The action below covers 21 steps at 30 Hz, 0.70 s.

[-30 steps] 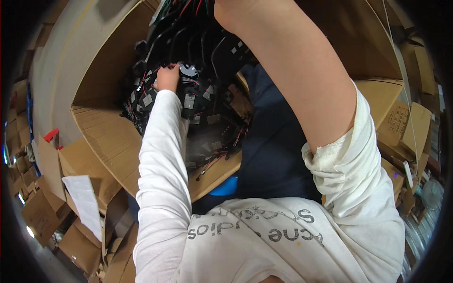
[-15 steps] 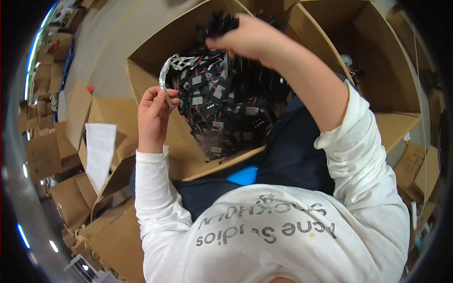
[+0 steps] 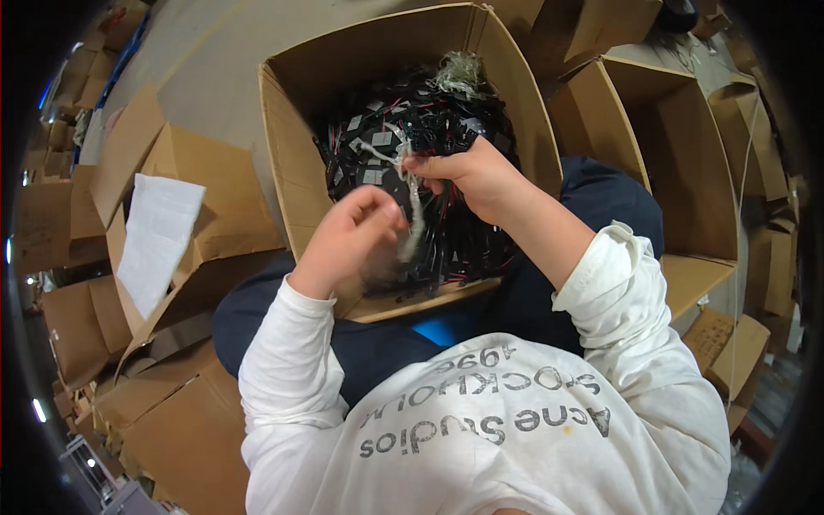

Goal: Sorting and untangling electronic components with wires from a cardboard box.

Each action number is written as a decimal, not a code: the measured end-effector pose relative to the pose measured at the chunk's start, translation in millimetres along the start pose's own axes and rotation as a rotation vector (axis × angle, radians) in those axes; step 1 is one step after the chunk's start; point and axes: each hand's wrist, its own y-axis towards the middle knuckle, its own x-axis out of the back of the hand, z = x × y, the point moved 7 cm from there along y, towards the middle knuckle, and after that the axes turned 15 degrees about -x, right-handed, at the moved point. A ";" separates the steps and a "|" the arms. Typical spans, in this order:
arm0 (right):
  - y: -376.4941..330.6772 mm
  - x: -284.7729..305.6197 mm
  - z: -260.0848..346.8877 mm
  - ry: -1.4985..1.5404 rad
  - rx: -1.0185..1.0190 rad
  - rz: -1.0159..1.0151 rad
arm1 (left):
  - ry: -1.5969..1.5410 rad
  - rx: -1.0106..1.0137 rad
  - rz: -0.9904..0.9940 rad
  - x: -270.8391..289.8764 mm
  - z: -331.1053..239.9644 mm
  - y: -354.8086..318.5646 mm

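My right hand pinches a crumpled, shiny clear plastic strip between thumb and fingers; the strip dangles below it. Beside the strip's lower part is my left hand, its fingers curled toward the thumb and partly blurred. What it holds, if anything, is hidden. Both hands are over an open cardboard box between my legs. Inside lies a heap of small black parts with grey square labels and black and red wires. Dark wires hang beneath my right hand; whether it grips them I cannot tell.
A tangle of clear plastic strips lies on the heap's far side. To the right stands another open cardboard box. At left, a white sheet rests against an open carton. A blue thing shows between my legs.
My right hand has come nearer from the box's far side and now pinches the strip that my left hand held. My left hand has moved right and nearer. The camera view has shifted.
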 end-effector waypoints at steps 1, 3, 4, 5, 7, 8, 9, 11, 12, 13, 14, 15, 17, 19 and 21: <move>2.4 -0.7 -0.3 -0.050 -0.012 -0.014 | 0.053 0.039 -0.129 13.7 4.2 1.3; 11.7 -2.0 -5.0 -0.121 -0.021 -0.050 | 0.005 -0.003 -0.212 15.6 1.3 11.3; 14.3 -3.0 -7.1 -0.125 -0.032 -0.049 | -0.029 -0.048 -0.289 19.8 -0.1 16.0; 15.1 -3.7 -9.0 -0.160 -0.056 -0.068 | -0.008 -0.048 -0.308 24.3 9.5 19.5; 21.9 -0.4 -12.7 -0.232 -0.066 -0.078 | -0.049 -0.027 -0.337 33.0 17.4 27.0; 25.6 1.2 -12.7 -0.232 -0.073 -0.077 | -0.083 -0.009 -0.362 37.2 21.2 28.7; 28.3 5.8 -11.9 -0.240 -0.077 -0.111 | -0.088 -0.006 -0.361 39.1 22.2 31.5; 32.8 15.9 -7.8 -0.219 -0.065 -0.180 | -0.152 -0.074 -0.423 46.9 17.0 35.3; 35.3 21.5 -4.6 -0.188 -0.049 -0.215 | -0.153 -0.072 -0.422 49.6 16.6 35.8; 38.1 29.1 -4.1 -0.127 -0.056 -0.232 | -0.214 -0.092 -0.479 55.0 15.7 34.2; 38.5 33.9 3.4 -0.155 -0.013 -0.265 | -0.275 -0.113 -0.535 61.1 14.9 32.1; 40.1 39.1 8.0 -0.146 0.008 -0.254 | -0.309 -0.097 -0.547 65.9 15.7 31.6; 41.4 48.3 18.4 -0.129 0.069 -0.248 | -0.363 -0.110 -0.547 79.8 19.1 26.4; 41.8 65.0 27.3 -0.133 0.113 -0.312 | -0.432 -0.100 -0.622 86.8 14.5 22.3; 40.8 76.3 40.5 -0.108 0.171 -0.375 | -0.460 -0.178 -0.651 104.3 1.0 10.6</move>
